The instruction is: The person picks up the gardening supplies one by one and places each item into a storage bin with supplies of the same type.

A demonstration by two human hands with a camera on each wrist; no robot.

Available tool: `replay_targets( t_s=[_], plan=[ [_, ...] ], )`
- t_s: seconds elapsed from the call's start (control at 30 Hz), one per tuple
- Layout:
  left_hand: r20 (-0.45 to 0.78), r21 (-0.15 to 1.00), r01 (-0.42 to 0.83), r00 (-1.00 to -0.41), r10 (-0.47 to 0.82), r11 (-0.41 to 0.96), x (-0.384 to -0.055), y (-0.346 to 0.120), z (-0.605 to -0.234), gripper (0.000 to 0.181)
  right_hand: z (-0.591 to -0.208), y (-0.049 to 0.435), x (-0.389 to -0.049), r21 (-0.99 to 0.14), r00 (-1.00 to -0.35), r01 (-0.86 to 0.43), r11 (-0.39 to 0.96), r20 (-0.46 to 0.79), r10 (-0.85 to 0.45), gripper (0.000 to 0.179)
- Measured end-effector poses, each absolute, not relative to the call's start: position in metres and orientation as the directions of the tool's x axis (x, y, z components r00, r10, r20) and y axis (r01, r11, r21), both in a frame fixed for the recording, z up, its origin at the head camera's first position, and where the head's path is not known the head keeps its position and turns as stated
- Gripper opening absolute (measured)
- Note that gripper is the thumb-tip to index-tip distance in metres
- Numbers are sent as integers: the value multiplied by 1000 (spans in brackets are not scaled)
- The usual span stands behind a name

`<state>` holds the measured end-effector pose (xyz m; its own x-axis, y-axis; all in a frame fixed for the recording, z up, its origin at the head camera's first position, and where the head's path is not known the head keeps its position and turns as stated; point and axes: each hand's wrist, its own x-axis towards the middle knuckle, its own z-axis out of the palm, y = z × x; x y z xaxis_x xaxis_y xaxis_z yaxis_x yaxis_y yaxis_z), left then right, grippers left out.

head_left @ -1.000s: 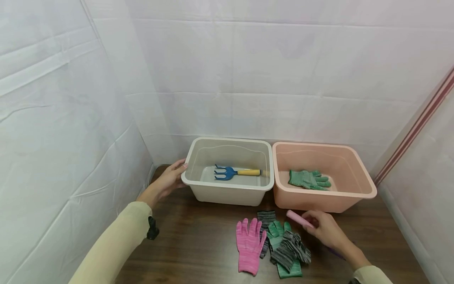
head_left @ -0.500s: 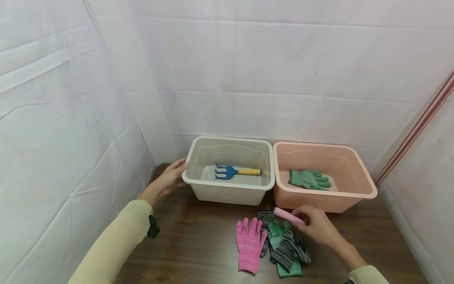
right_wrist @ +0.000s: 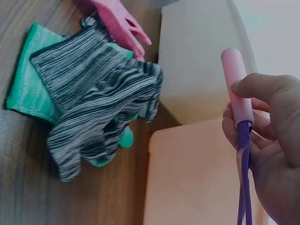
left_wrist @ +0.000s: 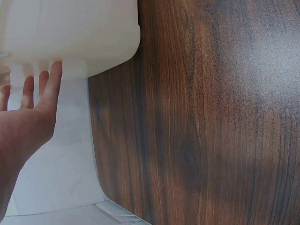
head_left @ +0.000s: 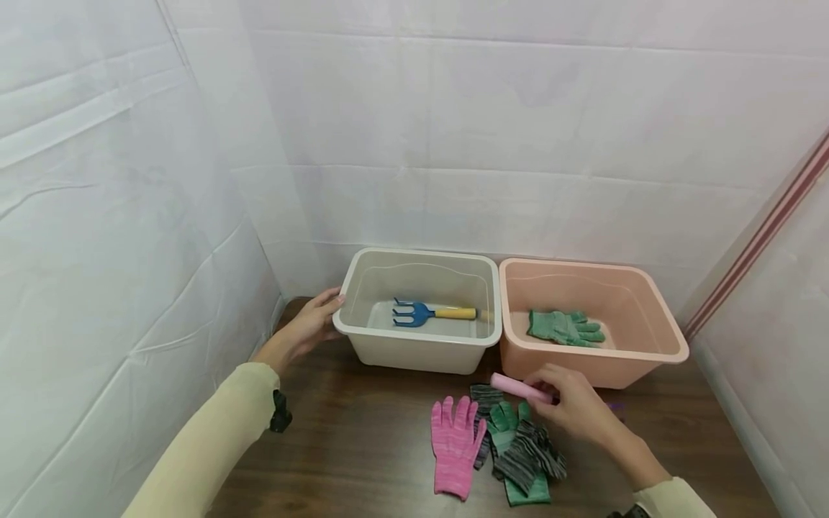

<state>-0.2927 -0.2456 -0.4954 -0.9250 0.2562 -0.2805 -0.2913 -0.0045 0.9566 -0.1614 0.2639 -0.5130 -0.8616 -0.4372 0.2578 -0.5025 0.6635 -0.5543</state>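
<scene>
My right hand [head_left: 570, 406] grips a small garden tool with a pink handle [head_left: 518, 388] and a purple metal head [right_wrist: 243, 187]; it hangs over the gloves in front of the pink tub [head_left: 648, 352]. The right wrist view shows the same right hand [right_wrist: 262, 136] curled round the pink handle [right_wrist: 236, 84]. My left hand [head_left: 311, 324] rests with straight fingers against the left wall of the beige tub [head_left: 414, 352]; the left wrist view shows that left hand [left_wrist: 33, 112] touching the beige tub [left_wrist: 70, 33]. A blue fork with a yellow handle [head_left: 430, 314] lies in the beige tub. A green glove [head_left: 563, 327] lies in the pink tub.
On the dark wood table [head_left: 350, 446] lie a pink glove [head_left: 455, 446], a green glove [head_left: 512, 453] and grey striped gloves [head_left: 527, 450] in a loose pile. White sheet walls [head_left: 129, 216] close in the left, back and right sides.
My right hand has carried the pink-handled tool to the left and a little up, toward the gap between the two tubs. The left hand has stayed on the beige tub.
</scene>
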Motion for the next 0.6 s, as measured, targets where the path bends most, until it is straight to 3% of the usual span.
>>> replay_targets(
  t_s=[0.6],
  plan=[
    [-284,956,-295,-926,248,-5,-292,-244,-495,64,-482,243,-171,-479,-805,-594,646,337,-489,24]
  ],
)
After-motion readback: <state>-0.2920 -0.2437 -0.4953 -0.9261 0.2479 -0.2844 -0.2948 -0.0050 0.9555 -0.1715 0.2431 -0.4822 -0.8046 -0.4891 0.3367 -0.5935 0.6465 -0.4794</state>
